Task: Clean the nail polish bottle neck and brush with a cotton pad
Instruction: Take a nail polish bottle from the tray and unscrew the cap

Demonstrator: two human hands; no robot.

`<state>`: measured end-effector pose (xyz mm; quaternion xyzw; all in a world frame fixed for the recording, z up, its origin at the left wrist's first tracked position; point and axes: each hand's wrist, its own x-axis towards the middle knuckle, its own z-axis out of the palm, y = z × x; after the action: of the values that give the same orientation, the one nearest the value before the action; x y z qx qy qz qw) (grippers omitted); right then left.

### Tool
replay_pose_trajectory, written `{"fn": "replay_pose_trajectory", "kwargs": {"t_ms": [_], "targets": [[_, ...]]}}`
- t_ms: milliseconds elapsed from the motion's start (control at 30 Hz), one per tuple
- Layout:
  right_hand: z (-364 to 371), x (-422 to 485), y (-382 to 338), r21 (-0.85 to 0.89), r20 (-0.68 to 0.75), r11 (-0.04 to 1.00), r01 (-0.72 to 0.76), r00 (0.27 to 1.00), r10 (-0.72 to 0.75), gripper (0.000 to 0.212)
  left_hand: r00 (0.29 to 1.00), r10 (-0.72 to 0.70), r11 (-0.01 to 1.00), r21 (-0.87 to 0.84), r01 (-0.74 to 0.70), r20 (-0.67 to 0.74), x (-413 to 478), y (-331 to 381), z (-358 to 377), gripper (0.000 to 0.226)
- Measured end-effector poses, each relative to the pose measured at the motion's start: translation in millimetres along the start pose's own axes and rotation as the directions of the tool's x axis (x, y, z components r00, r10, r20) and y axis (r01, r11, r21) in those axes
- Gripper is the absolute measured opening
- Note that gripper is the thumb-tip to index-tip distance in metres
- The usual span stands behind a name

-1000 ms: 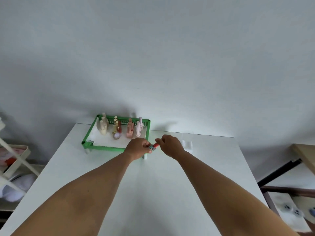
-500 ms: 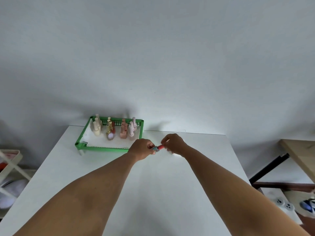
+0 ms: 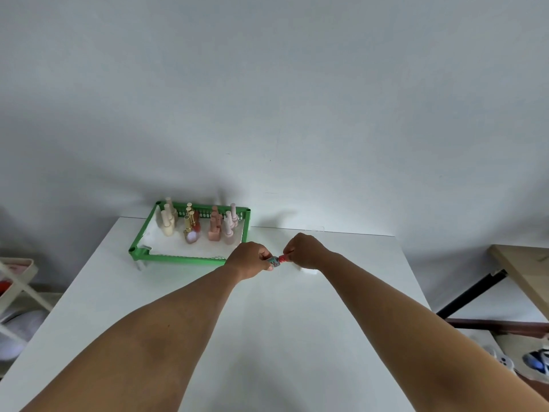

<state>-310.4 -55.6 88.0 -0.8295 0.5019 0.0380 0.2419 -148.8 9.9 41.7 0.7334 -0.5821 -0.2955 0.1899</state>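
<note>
A small nail polish bottle (image 3: 274,261) with a patterned body and a red cap (image 3: 282,258) lies sideways between my two hands above the white table (image 3: 267,337). My left hand (image 3: 249,260) grips the bottle's body. My right hand (image 3: 304,250) pinches the red cap end. A white cotton pad (image 3: 310,270) lies on the table under and just behind my right hand, mostly hidden by it. The bottle's neck and brush are not visible.
A green tray (image 3: 178,258) at the table's back left holds several upright polish bottles (image 3: 215,230) in cream, gold and pink. A wall rises right behind the table. A white rack (image 3: 17,281) stands to the left, a wooden desk (image 3: 523,269) and shoes to the right.
Both hands have stayed joined on the bottle and shifted slightly right, away from the tray; the view has also drifted. The grip looks the same.
</note>
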Motion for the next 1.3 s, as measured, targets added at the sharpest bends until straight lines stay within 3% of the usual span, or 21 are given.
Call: {"fn": "replay_pose_trajectory", "kwargs": {"t_ms": [167,333,767,900,1033,1167,1300], "targets": [[5,5,4,-0.252,-0.121,0.96,0.12,0.981,-0.155,0.03,0.999,-0.032,0.999,-0.02,0.032,0.01,5,-7,4,0.027],[6,10,12,-0.255,-0.175,0.959,0.124,0.969,-0.172,0.031,0.998,-0.053,0.997,-0.059,0.051,-0.029,9,-15,5,0.032],[20,23,27,0.056,-0.203,0.998,-0.02,0.979,0.031,0.029,0.987,-0.101,0.969,-0.239,0.069,-0.124,23,-27,7,0.025],[32,27,28,0.257,-0.267,0.966,-0.038,0.958,0.108,0.016,0.975,-0.129,0.946,-0.318,0.065,-0.184,25,-27,7,0.025],[55,30,30,0.399,-0.224,0.913,-0.084,0.957,0.186,0.013,0.966,-0.161,0.919,-0.388,0.071,-0.205,26,-28,9,0.029],[83,32,33,0.452,-0.137,0.882,-0.134,0.967,0.217,0.012,0.959,-0.177,0.902,-0.426,0.069,-0.221,29,-35,11,0.032],[107,35,33,0.428,-0.15,0.886,-0.178,0.953,0.264,0.015,0.953,-0.194,0.89,-0.45,0.071,-0.234,33,-44,14,0.034]]}}
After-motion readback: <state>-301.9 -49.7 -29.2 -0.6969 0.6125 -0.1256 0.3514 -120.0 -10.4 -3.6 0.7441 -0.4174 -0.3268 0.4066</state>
